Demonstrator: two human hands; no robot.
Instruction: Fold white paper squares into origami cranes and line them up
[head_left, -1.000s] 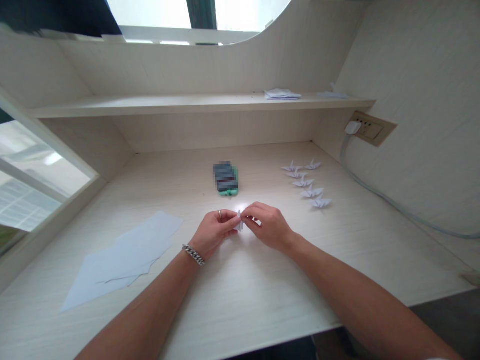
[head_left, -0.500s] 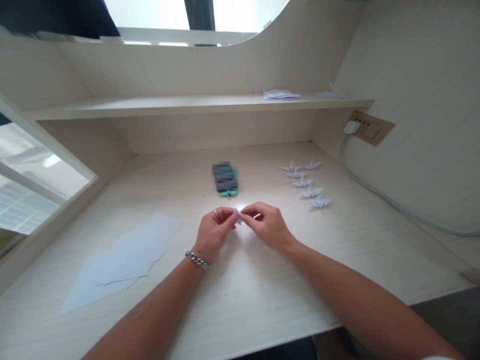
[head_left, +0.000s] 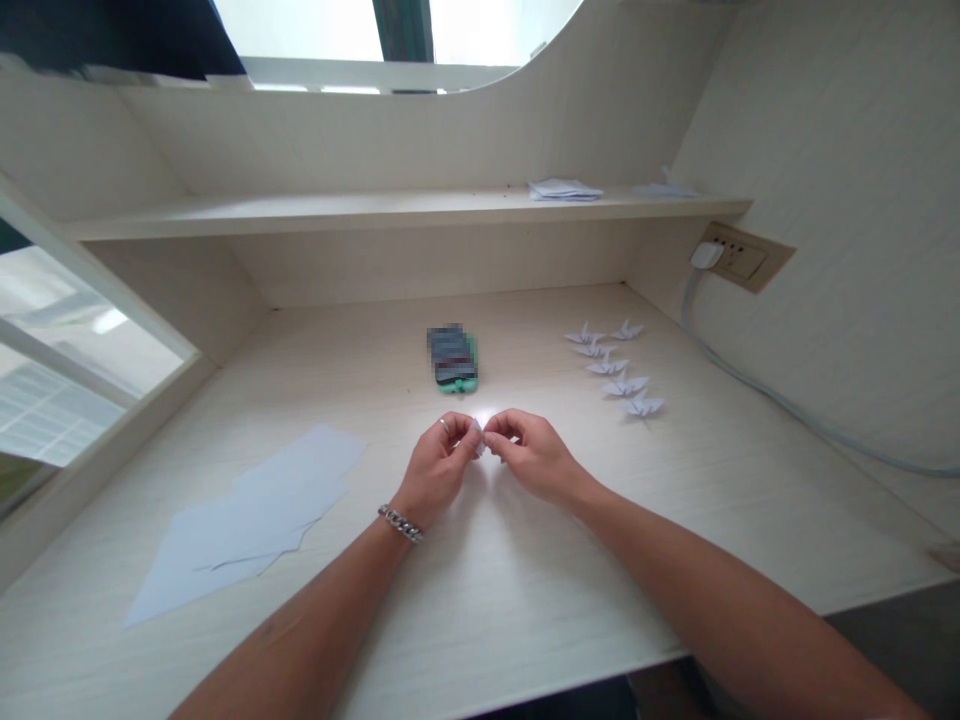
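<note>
A small folded white paper (head_left: 478,440) is pinched between the thumb and fingers of my left hand (head_left: 439,465), which wears a ring, with a chain bracelet at the wrist. Close against its right side, my right hand (head_left: 536,455) is closed, thumb to fingertips, at the edge of the same paper. Most of the paper is covered by my fingers, so its exact shape is hard to make out. To the right of my hands stand several white paper cranes (head_left: 626,386) in a loose row.
Beyond my hands lies a blurred dark object with a green edge (head_left: 454,360). White paper sheets (head_left: 255,510) lie on the desk (head_left: 465,640) at the left. Folded papers (head_left: 564,190) rest on the shelf (head_left: 375,212). A cable (head_left: 780,400) runs from the wall socket (head_left: 742,258) at right.
My left hand has turned slightly and shifted a little right, tilting the folded paper more upright. My right fingertips have moved slightly down along its edge.
</note>
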